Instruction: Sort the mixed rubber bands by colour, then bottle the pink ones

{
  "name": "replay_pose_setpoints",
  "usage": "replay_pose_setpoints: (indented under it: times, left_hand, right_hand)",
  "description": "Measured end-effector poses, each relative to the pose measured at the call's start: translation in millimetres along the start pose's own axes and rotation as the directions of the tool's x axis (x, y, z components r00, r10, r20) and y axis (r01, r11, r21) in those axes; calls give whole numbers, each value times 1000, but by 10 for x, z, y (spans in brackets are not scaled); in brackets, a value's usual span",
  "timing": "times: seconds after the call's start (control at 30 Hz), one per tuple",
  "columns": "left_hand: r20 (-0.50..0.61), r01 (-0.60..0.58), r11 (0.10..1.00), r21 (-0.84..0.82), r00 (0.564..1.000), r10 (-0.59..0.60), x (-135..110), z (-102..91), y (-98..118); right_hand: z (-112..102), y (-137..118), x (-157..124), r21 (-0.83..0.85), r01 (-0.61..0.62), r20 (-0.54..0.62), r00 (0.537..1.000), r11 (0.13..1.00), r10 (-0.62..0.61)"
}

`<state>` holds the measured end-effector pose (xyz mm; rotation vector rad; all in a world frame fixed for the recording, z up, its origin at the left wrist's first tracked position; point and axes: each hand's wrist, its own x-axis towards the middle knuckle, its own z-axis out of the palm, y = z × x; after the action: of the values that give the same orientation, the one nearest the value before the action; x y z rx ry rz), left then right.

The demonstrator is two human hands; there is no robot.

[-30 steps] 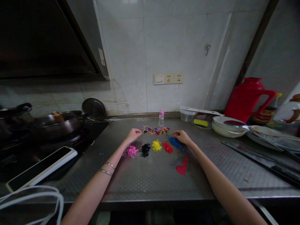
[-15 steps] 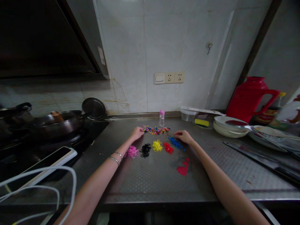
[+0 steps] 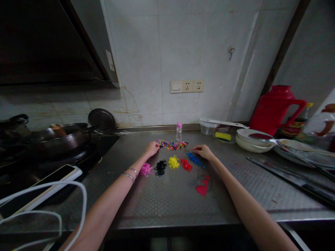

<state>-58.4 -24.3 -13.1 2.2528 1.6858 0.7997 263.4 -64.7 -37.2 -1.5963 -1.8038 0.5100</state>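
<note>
Sorting in hand: left hand (image 3: pixel 151 149) fingers pinching at the mixed bands (image 3: pixel 171 144), right hand (image 3: pixel 204 152) curled, grip unclear, beside the blue pile (image 3: pixel 194 159); next comes a clean single-band pick.

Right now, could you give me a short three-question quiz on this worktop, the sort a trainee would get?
1. True or false: the left hand is at the end of the mixed pile of bands.
2. Which sorted pile lies nearest the right hand: A pink, B black, C blue?
3. Fill in: the small bottle behind the mixed pile has a ____ cap.

Key
1. True: its fingertips meet the pile's left end.
2. C: the blue pile lies just beside that hand, while pink and black lie on the far side.
3. Pink.
</note>
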Motion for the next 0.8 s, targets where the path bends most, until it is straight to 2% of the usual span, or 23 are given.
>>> replay_pose_setpoints:
  times: [0.4,0.8]
  left_hand:
    - [35,2,994,110,999,-6,-49,-77,93]
    - [21,-3,1000,-25,1000,4,-39,-85,21]
  right_hand:
    - [-10,-25,-14,-14,31,-4,1000,999,-31]
    - [-11,-54,-25,-10,2,-22,1000,1000,-2]
